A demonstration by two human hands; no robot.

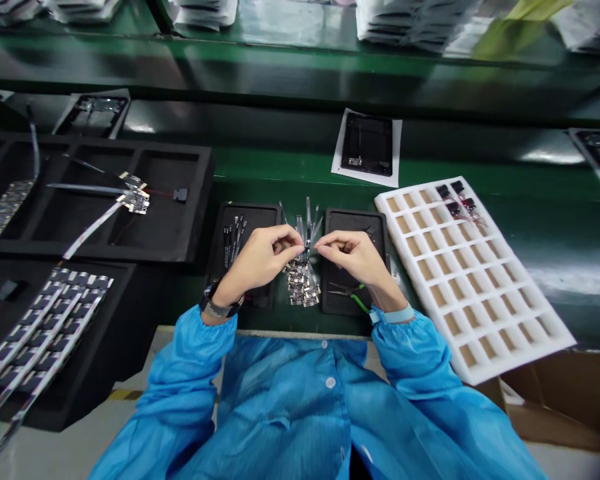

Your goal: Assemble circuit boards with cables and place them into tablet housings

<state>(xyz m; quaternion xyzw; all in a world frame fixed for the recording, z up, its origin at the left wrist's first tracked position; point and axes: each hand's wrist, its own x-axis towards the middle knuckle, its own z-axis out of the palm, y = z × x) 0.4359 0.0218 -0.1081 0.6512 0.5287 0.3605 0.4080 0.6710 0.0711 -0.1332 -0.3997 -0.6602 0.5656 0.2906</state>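
My left hand is closed in a pinch above a pile of small circuit boards with flat cables sticking up from it. My right hand is also pinched, just right of those cables, with its fingertips a short gap from the left ones. What either hand holds is too small to make out. Beside my left hand, a black tray contains thin black cables. Another black tray lies partly under my right hand, with green-handled pliers in it.
A white foam tray stands at the right, with several dark parts in its far corner. Large black foam trays with boards and ribbon strips are at the left. A black panel lies on white paper behind my hands. A shelf edge crosses the back.
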